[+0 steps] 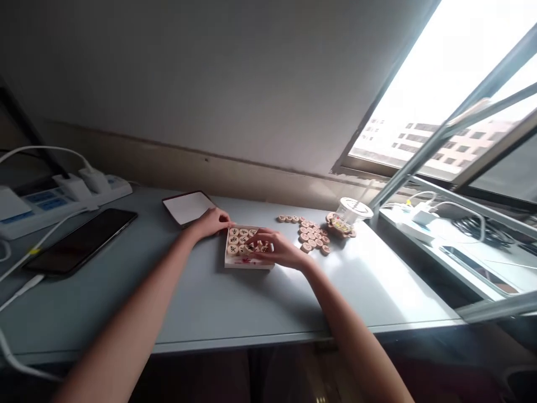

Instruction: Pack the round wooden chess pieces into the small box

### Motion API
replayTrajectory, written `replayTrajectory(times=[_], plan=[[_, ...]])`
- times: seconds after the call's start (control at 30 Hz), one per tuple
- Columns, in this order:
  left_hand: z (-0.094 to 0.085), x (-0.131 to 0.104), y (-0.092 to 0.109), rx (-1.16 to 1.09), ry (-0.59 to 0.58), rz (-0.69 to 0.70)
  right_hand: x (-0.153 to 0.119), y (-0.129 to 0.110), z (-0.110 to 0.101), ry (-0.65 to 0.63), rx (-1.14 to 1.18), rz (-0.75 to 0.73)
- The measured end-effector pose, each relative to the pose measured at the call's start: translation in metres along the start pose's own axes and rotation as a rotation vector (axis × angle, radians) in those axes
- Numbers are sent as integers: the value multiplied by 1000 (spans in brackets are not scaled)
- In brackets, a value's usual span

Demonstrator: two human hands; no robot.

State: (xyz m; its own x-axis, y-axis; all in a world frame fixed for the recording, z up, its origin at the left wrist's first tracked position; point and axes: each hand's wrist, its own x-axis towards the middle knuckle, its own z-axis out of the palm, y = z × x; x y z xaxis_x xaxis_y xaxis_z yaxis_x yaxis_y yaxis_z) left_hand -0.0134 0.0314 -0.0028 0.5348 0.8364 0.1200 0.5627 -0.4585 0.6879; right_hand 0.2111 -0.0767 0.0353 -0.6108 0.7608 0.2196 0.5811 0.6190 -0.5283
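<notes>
The right hand (274, 247) curls over the right half of the box (237, 265); whether it grasps a disc cannot be told. Loose discs (311, 236) lie to its right, nearer it than the left hand (212, 221), toward the desk's (201, 308) far edge. The left, grip unclear, is at the box's far-left corner.

Open, shallow pale box (248, 265) sitting flat on the bench (201, 302), round inscribed wooden pieces (234, 232) in rows inside, plus loose pieces (307, 246) bunched off to its right

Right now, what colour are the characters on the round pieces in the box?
Black, on the visible pieces in the box; seen in the head view.
</notes>
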Motion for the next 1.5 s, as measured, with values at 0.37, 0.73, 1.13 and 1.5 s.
replayTrajectory(times=[0.37, 0.73, 1.13, 1.5], plan=[[-1, -4, -1, -15, -12, -8, 6, -15, 21, -59, -138, -47], [0, -6, 1, -11, 14, 0, 11, -18, 36, 40, -271, 11], [2, -6, 1, 30, 16, -3, 9, -16, 34, 50, -87, -26], [3, -5, 0, 30, 20, 2, 11, -13, 40, 129, 55, -77]])
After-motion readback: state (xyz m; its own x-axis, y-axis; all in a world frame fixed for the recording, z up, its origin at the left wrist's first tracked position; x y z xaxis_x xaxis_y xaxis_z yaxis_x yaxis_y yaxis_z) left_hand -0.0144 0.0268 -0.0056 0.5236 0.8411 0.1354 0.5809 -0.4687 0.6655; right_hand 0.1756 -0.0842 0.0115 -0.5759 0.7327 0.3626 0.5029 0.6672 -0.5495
